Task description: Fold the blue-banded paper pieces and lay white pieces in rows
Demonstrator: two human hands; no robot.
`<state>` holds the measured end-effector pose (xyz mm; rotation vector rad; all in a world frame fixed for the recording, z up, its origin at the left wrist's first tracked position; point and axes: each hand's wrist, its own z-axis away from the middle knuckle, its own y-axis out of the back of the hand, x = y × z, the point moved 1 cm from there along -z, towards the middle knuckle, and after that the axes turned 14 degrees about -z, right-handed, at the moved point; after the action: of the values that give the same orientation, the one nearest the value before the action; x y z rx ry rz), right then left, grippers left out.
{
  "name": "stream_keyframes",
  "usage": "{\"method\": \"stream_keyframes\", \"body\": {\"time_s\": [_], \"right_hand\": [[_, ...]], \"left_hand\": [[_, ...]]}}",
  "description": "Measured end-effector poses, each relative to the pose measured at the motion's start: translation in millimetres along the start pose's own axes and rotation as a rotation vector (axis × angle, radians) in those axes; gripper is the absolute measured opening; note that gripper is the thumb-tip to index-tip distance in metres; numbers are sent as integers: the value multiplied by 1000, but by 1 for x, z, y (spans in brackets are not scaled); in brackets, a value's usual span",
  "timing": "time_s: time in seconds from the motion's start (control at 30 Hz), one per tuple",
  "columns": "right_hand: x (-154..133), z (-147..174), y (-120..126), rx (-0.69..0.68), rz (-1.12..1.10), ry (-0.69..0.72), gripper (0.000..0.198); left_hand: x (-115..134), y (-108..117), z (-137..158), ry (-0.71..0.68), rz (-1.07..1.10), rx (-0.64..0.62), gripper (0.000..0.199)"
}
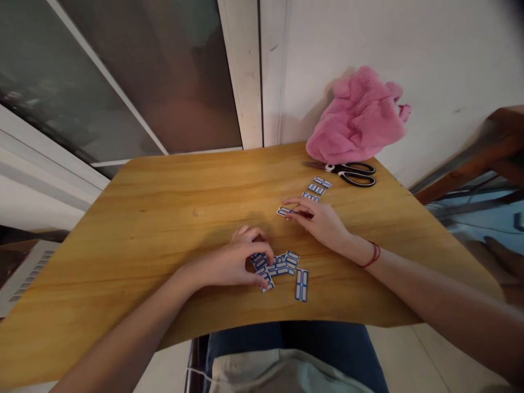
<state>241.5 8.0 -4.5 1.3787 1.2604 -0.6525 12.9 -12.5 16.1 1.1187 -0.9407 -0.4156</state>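
My right hand point(321, 221) is at the near end of a row of small white labels with blue frames. Its thumb and fingers close on a label point(281, 210) that lies low over or on the tabletop; I cannot tell which. Beyond it in the row are another label point(311, 197), a third label point(316, 189) and a farther label point(322, 182). My left hand point(241, 259) curves over a loose pile of the same labels point(279, 268), thumb and fingers apart and partly covering it. A single label point(302, 285) lies right of the pile.
Black-handled scissors point(354, 173) lie at the back right of the wooden table point(164, 218), blades pointing left. Behind them a pink plush cloth point(360, 120) rests against the white wall. Glass door panels point(164, 71) stand behind the table's left side.
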Motion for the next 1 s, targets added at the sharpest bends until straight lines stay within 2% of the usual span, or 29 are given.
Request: {"method": "stream_keyframes", "body": {"time_s": [0.23,0.43,0.57,0.67,0.8,0.9,1.0], "right_hand": [[3,1,-4,7,-12,-31,14],[2,2,-5,-38,61,37,15],[1,2,-5,-61,95,75,14],[-1,3,-7,-127,47,70,16],[-9,8,-12,-218,-20,93,19],[-17,13,-17,-315,-64,37,25],[-22,17,-21,-348,-100,4,28]], "left_hand": [[8,-15,-6,33,-30,103,33],[15,-18,-5,6,-52,122,10],[17,-10,-4,35,37,98,7],[15,-4,-4,122,210,107,12],[6,-6,-7,269,377,230,15],[-1,-12,-10,333,389,359,16],[-4,-16,-13,383,394,437,19]]}}
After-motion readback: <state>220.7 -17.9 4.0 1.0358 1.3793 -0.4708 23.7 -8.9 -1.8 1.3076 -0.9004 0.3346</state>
